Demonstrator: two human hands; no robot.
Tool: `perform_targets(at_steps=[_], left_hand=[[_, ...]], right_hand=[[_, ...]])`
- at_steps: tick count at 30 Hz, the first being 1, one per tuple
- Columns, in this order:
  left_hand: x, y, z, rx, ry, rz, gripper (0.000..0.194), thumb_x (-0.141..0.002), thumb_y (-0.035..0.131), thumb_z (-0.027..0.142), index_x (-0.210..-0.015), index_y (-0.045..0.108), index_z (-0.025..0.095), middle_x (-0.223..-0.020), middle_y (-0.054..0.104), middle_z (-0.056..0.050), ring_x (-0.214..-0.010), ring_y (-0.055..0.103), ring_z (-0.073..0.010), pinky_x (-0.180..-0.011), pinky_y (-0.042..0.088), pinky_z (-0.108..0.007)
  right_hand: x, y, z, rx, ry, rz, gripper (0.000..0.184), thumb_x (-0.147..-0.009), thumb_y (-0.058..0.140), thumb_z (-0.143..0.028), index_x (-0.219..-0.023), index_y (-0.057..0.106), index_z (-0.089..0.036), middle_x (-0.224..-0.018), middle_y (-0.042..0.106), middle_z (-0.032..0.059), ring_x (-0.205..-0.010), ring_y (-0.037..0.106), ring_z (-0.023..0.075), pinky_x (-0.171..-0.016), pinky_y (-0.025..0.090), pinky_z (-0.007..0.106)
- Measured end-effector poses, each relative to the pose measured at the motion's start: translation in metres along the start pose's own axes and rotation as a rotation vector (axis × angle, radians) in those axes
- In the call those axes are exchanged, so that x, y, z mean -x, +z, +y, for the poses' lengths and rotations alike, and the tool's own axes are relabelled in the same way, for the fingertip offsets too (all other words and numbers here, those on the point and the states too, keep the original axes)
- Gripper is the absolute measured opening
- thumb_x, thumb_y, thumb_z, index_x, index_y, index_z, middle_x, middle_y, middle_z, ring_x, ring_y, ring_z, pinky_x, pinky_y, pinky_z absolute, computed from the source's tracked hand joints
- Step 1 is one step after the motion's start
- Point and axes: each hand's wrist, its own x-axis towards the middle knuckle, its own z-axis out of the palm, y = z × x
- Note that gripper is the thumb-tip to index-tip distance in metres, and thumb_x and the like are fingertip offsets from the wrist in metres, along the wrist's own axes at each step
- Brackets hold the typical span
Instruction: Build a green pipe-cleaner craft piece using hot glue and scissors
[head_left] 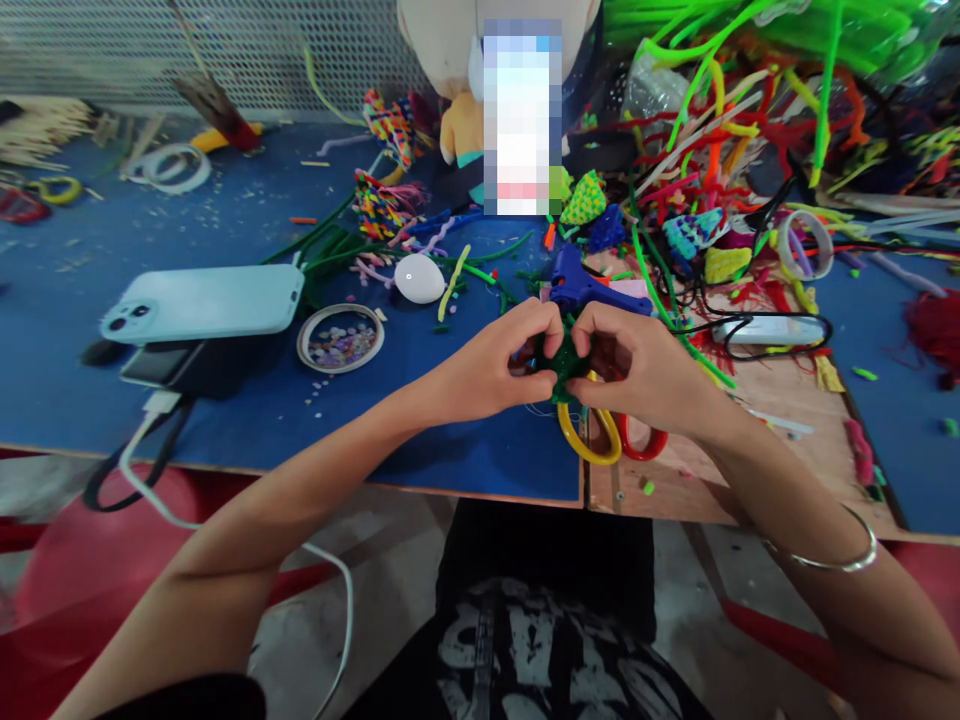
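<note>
My left hand (501, 360) and my right hand (641, 360) meet over the near edge of the blue table (247, 420). Both pinch a small dark green fuzzy pipe-cleaner piece (564, 365) between their fingertips. Fingers of both hands are curled tight round it, hiding most of it. A silver bangle (840, 555) sits on my right wrist. Just under my right hand lie scissors with a yellow handle (589, 440) and a red handle (645, 442). A blue glue gun (581, 285) lies right behind my hands.
A pale blue phone (202, 302) rests on a dark power bank (172, 362) at the left, with a white cable (150, 420) hanging off the edge. A round tin of beads (340, 338), a white egg shape (419, 279), a heap of coloured pipe cleaners (750, 110) and a plush toy (457, 70) lie behind.
</note>
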Motion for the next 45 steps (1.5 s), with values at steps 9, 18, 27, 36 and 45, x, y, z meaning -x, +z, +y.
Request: perform_targets(at_steps=[9, 18, 27, 36, 45], left_hand=[[0.0010, -0.0003, 0.0023, -0.007, -0.005, -0.004, 0.019, -0.072, 0.052, 0.009, -0.077, 0.038, 0.020, -0.079, 0.040, 0.003, -0.068, 0.037, -0.0085, -0.060, 0.035, -0.022], [-0.0002, 0.0004, 0.0029, -0.014, -0.004, 0.006, 0.018, -0.070, 0.051, 0.009, -0.076, 0.038, 0.020, -0.078, 0.039, 0.003, -0.067, 0.037, -0.0086, -0.059, 0.035, -0.022], [0.0000, 0.0008, 0.0029, -0.032, 0.005, 0.003, 0.019, -0.070, 0.053, 0.009, -0.075, 0.038, 0.020, -0.078, 0.041, 0.003, -0.067, 0.038, -0.0091, -0.061, 0.036, -0.023], [-0.0002, 0.0005, 0.0033, -0.037, 0.019, -0.002, 0.019, -0.071, 0.052, 0.007, -0.075, 0.038, 0.020, -0.078, 0.041, 0.003, -0.068, 0.038, -0.0090, -0.062, 0.035, -0.024], [-0.0009, -0.0004, 0.0038, -0.035, 0.012, -0.014, 0.019, -0.071, 0.052, 0.008, -0.075, 0.038, 0.020, -0.077, 0.041, 0.003, -0.068, 0.038, -0.0096, -0.062, 0.035, -0.024]], right_hand=[[-0.0005, 0.0011, 0.0006, -0.017, -0.003, -0.004, 0.025, -0.063, 0.063, -0.012, -0.073, 0.042, -0.021, -0.063, 0.039, -0.0083, -0.056, 0.035, 0.0063, -0.051, 0.025, 0.024], [-0.0007, 0.0017, 0.0007, -0.037, 0.008, -0.005, 0.025, -0.062, 0.063, -0.011, -0.072, 0.042, -0.021, -0.063, 0.038, -0.0085, -0.056, 0.033, 0.0058, -0.051, 0.024, 0.024], [-0.0015, 0.0014, 0.0023, -0.059, 0.027, -0.015, 0.027, -0.062, 0.063, -0.009, -0.072, 0.041, -0.021, -0.061, 0.036, -0.0087, -0.057, 0.033, 0.0059, -0.051, 0.024, 0.023], [-0.0022, 0.0015, 0.0040, -0.071, 0.025, -0.024, 0.028, -0.062, 0.063, -0.009, -0.072, 0.040, -0.021, -0.061, 0.036, -0.0091, -0.056, 0.032, 0.0056, -0.050, 0.024, 0.023], [-0.0023, 0.0015, 0.0030, -0.082, 0.031, -0.024, 0.028, -0.061, 0.063, -0.008, -0.071, 0.040, -0.021, -0.061, 0.036, -0.0093, -0.056, 0.032, 0.0053, -0.050, 0.023, 0.023]])
